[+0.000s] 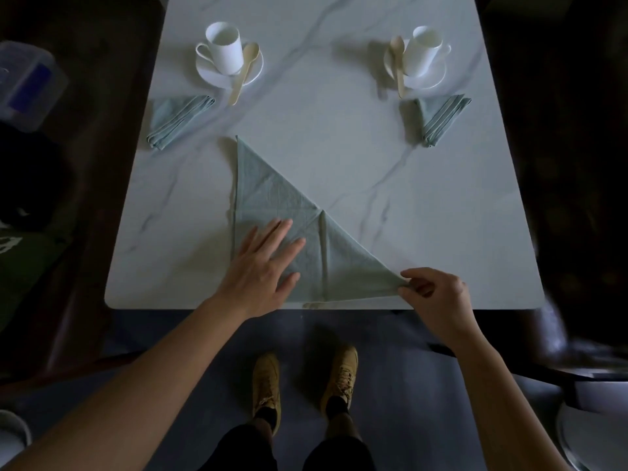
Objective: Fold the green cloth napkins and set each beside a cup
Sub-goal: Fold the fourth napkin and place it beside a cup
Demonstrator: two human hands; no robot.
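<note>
Pinching the right-hand corner of the unfolded napkin (272, 198), the right hand (438, 294) grasps the cloth between thumb and forefinger, with the remaining fingers curled underneath. The corner is held at the near edge of the table (339, 113), and the cloth close to the pinch is lifted slightly off the surface.

From this grip the napkin extends to the left as a flat triangle. Its long sloping edge runs from the pinch up and away to a point far from the person. Its near edge runs left from the pinch, along the table's near edge. A raised vertical crease crosses the cloth between the two hands.

The left hand (261, 266) lies to the left of the grip, beyond the crease. It is released: palm down, fingers straight and spread, pressing the cloth flat near the triangle's square corner.

Farther from the grip, two folded napkins lie on the table. Folded napkin A (176, 119) lies far left and ahead of the pinch. Folded napkin B (438, 119) lies almost straight ahead of it. Each sits just on the near side of a saucer, apart from it.

- Left cup (224, 47): white, upright on the left saucer (255, 74), beyond napkin A. The left spoon (243, 74) rests across the saucer's rim.
- Right cup (423, 51): white, upright on the right saucer (431, 81), beyond napkin B. The right spoon (397, 66) rests across its rim.

Below the grip, off the table, two tan shoes (268, 385) stand on the floor.
</note>
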